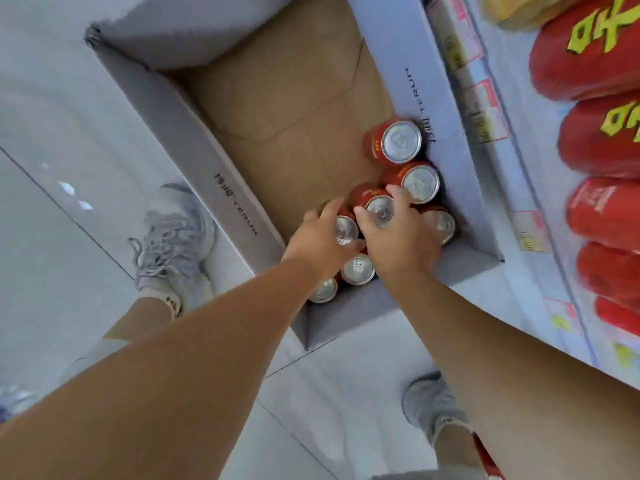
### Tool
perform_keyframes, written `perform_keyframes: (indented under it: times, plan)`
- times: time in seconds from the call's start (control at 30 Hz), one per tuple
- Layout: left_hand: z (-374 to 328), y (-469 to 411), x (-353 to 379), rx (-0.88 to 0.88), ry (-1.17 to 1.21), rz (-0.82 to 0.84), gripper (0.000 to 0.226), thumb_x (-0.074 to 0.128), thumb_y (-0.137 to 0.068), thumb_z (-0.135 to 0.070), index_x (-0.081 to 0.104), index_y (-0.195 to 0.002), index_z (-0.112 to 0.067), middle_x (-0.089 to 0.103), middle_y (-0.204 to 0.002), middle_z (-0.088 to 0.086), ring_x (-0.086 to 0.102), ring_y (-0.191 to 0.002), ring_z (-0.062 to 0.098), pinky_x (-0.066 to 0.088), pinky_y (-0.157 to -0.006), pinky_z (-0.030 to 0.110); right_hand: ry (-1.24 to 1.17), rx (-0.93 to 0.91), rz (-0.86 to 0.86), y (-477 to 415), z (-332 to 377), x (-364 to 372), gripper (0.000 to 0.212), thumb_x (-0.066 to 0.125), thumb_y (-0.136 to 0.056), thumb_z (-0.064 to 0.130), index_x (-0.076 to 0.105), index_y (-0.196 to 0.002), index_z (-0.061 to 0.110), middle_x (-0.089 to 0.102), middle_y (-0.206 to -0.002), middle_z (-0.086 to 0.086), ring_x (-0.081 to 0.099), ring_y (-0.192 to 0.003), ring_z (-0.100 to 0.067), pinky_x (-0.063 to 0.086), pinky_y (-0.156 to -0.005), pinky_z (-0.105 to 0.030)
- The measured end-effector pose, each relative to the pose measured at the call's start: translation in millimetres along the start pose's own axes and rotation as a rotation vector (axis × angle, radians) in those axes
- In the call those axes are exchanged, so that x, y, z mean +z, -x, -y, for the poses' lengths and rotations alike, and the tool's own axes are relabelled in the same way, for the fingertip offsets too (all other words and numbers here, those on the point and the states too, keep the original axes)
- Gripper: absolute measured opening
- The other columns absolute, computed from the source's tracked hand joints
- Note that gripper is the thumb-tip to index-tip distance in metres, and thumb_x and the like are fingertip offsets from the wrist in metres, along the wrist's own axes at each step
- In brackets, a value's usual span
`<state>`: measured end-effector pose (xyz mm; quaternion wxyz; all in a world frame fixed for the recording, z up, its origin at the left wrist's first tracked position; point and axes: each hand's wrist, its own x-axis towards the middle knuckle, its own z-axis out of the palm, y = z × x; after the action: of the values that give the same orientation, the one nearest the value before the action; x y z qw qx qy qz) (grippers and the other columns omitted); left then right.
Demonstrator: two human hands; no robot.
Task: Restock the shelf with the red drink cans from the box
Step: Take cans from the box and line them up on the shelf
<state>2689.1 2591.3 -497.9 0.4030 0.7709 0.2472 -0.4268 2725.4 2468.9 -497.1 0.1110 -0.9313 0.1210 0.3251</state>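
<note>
My left hand (322,237) curls round a can (346,231), my right hand (401,237) round the next can (379,210), fingers seemingly closed though blurred. Both stand upright, long axis vertical, tops toward me, in the box (194,143) corner beside the shelf (540,168).

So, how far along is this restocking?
Well along, it seems: most of the box is bare and red cans already line the shelf. The left hand and right hand each grip a can. Five more loose cans wait in the corner.
</note>
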Motion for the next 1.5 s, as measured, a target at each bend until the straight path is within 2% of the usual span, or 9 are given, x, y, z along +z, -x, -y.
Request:
perform_keyframes:
  times: [0.17, 0.33, 0.53, 0.7, 0.93, 1.03, 1.13, 1.33, 1.5]
  plan:
    - [12.4, -13.6, 4.4, -0.010, 0.038, -0.010, 0.080, 0.079, -0.075, -0.040, 0.037, -0.142, -0.029, 0.053, -0.132, 0.006, 0.054, -0.118, 0.023, 0.038, -0.088, 0.023, 0.044, 0.080, -0.015, -9.3, 16.3, 11.3, 0.064, 0.052, -0.082, 0.067, 0.041, -0.138, 0.039, 0.066, -0.113, -0.005, 0.045, -0.118, -0.029, 0.035, -0.094, -0.044]
    - [10.1, 8.7, -24.0, -0.069, 0.079, -0.128, 0.076, 0.077, -0.075, -0.037, 0.039, -0.141, -0.030, 0.062, -0.119, 0.003, 0.058, -0.109, 0.020, 0.047, -0.089, 0.028, -0.229, 0.098, -0.002, 1.8, 15.7, -14.3, 0.059, 0.065, -0.075, 0.062, 0.053, -0.128, 0.040, 0.067, -0.115, 0.008, 0.053, -0.113, -0.023, 0.043, -0.090, -0.036]
    - [-37.2, 88.5, -99.4, -0.006, 0.077, -0.201, 0.070, 0.075, -0.072, -0.045, 0.042, -0.134, -0.043, 0.065, -0.108, -0.002, 0.062, -0.098, 0.019, 0.053, -0.090, 0.036, -0.500, 0.039, -0.033, 63.0, 31.0, -118.8, 0.054, 0.073, -0.072, 0.049, 0.058, -0.123, 0.038, 0.063, -0.104, 0.021, 0.059, -0.106, -0.008, 0.042, -0.086, -0.024]
    - [-128.7, 197.4, -181.0, 0.139, 0.029, -0.244, 0.065, 0.075, -0.070, -0.049, 0.044, -0.128, -0.044, 0.062, -0.095, -0.014, 0.061, -0.086, 0.010, 0.050, -0.076, 0.023, -0.613, 0.000, -0.095, 151.1, 53.6, -254.6, 0.040, 0.073, -0.074, 0.042, 0.054, -0.109, 0.046, 0.063, -0.092, 0.023, 0.061, -0.091, -0.004, 0.047, -0.081, -0.028]
    - [-271.7, 436.5, -284.9, 0.474, -0.088, -0.350, 0.071, 0.080, -0.068, -0.045, 0.043, -0.127, -0.033, 0.057, -0.088, -0.017, 0.065, -0.093, 0.016, 0.039, -0.071, 0.020, -0.743, -0.202, -0.365, 335.3, 79.8, -477.7, 0.045, 0.081, -0.069, 0.033, 0.059, -0.105, 0.047, 0.059, -0.066, 0.009, 0.059, -0.066, -0.003, 0.045, -0.065, -0.015]
    - [-311.9, 522.2, -310.6, 0.635, -0.159, -0.380, 0.061, 0.078, -0.068, -0.047, 0.041, -0.116, -0.041, 0.059, -0.080, -0.019, 0.066, -0.082, 0.009, 0.046, -0.071, 0.024, -0.801, -0.294, -0.573, 407.9, 80.3, -542.6, 0.044, 0.072, -0.062, 0.049, 0.058, -0.103, 0.055, 0.058, -0.063, 0.006, 0.059, -0.062, -0.005, 0.047, -0.063, -0.015]
    - [-369.1, 612.7, -331.4, 0.831, -0.254, -0.389, 0.050, 0.070, -0.064, -0.057, 0.036, -0.102, -0.054, 0.057, -0.074, -0.026, 0.056, -0.066, -0.010, 0.041, -0.060, 0.010, -0.885, -0.368, -0.733, 482.4, 65.3, -610.1, 0.049, 0.067, -0.058, 0.054, 0.054, -0.105, 0.060, 0.064, -0.077, 0.006, 0.062, -0.067, -0.007, 0.053, -0.070, -0.026]
    - [-468.2, 737.9, -326.0, 1.235, -0.306, -0.397, 0.049, 0.075, -0.067, -0.049, 0.045, -0.106, -0.039, 0.066, -0.075, -0.017, 0.061, -0.066, -0.001, 0.043, -0.053, 0.016, -1.018, -0.430, -1.019, 579.1, 17.0, -705.9, 0.061, 0.083, -0.067, 0.026, 0.052, -0.112, 0.052, 0.061, -0.105, 0.030, 0.066, -0.095, -0.006, 0.054, -0.088, -0.044]
    - [-532.6, 790.8, -284.9, 1.424, -0.326, -0.383, 0.045, 0.075, -0.068, -0.054, 0.050, -0.101, -0.037, 0.066, -0.075, -0.013, 0.060, -0.067, 0.002, 0.048, -0.058, 0.024, -1.034, -0.342, -1.240, 623.7, -35.4, -757.7, 0.059, 0.081, -0.070, 0.022, 0.042, -0.108, 0.045, 0.060, -0.090, 0.031, 0.062, -0.076, 0.008, 0.054, -0.069, -0.026]
